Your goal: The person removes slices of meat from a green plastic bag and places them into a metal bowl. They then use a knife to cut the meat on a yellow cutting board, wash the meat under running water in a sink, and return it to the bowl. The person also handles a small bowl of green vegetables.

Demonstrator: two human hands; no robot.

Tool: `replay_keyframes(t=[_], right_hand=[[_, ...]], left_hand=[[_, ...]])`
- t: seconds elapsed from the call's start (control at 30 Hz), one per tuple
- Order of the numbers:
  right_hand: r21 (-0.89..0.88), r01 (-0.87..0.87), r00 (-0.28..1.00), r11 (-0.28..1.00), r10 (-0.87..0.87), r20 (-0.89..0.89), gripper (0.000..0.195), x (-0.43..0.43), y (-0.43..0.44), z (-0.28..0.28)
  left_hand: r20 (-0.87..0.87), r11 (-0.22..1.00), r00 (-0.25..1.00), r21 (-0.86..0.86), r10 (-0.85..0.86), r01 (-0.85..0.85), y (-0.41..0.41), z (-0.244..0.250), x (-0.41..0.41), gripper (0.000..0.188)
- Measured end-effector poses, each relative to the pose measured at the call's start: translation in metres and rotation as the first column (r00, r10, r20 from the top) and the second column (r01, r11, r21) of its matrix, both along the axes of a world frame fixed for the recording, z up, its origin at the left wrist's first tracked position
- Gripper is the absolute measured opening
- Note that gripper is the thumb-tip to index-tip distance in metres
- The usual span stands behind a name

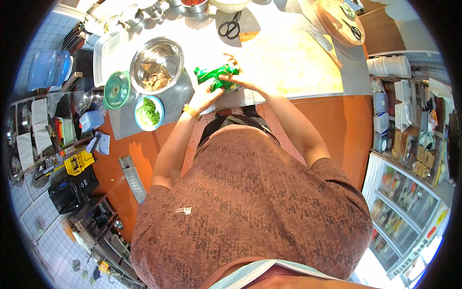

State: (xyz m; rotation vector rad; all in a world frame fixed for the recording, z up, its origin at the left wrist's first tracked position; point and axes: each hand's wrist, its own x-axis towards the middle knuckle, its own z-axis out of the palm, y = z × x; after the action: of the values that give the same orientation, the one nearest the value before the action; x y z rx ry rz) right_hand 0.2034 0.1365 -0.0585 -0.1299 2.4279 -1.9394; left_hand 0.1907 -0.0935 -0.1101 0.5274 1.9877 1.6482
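A shiny green plastic packet [216, 77] is held between both hands over the near edge of the steel worktop [173, 103]. My left hand [206, 95] grips its lower left side, and my right hand [240, 76] takes hold of it from the right. To the left stands a steel bowl [175, 48] with brown, leaf-like pieces [157, 76] inside. Green leafy lettuce [148, 112] lies on a blue-rimmed plate [162, 113] nearer the table's corner. What the packet contains cannot be told.
Black-handled scissors [229, 29] lie behind the packet. On the right are a cutting board [296, 61], a knife [321, 39] and a round wooden board [326, 21] bearing more scissors [355, 31]. A green lid [117, 89] and a clear plastic tub [104, 57] stand left.
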Motion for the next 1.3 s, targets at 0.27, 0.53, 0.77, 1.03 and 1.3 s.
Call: replay_keyframes(t=[0.27, 0.53, 0.77, 1.03, 1.3], right_hand=[[-0.324, -0.016, 0.868, 0.946, 0.174, 0.466, 0.052, -0.011, 0.003, -0.043], [-0.296, -0.149, 0.854, 0.944, 0.274, 0.442, 0.05, -0.011, 0.0, -0.042], [0.43, -0.225, 0.947, 0.874, 0.3, -0.115, 0.054, -0.025, 0.026, -0.007], [0.028, -0.256, 0.959, 0.966, 0.258, -0.119, 0.037, -0.016, 0.029, -0.093], [-0.405, -0.119, 0.941, 0.906, 0.234, 0.246, 0.024, -0.022, 0.016, -0.087]], left_hand=[[-0.131, 0.947, 0.944, -0.07, 0.303, -0.314, 0.013, 0.02, 0.002, 0.047], [-0.738, 0.865, 0.634, -0.455, -0.233, -0.212, 0.022, 0.037, 0.022, 0.058], [-0.648, 0.95, 0.761, -0.229, 0.015, -0.213, 0.012, 0.017, 0.005, 0.025], [-0.536, 0.959, 0.843, -0.209, 0.051, -0.191, 0.008, 0.022, -0.025, 0.03], [-0.261, 0.959, 0.959, -0.28, -0.114, 0.038, -0.024, 0.023, -0.047, 0.026]])
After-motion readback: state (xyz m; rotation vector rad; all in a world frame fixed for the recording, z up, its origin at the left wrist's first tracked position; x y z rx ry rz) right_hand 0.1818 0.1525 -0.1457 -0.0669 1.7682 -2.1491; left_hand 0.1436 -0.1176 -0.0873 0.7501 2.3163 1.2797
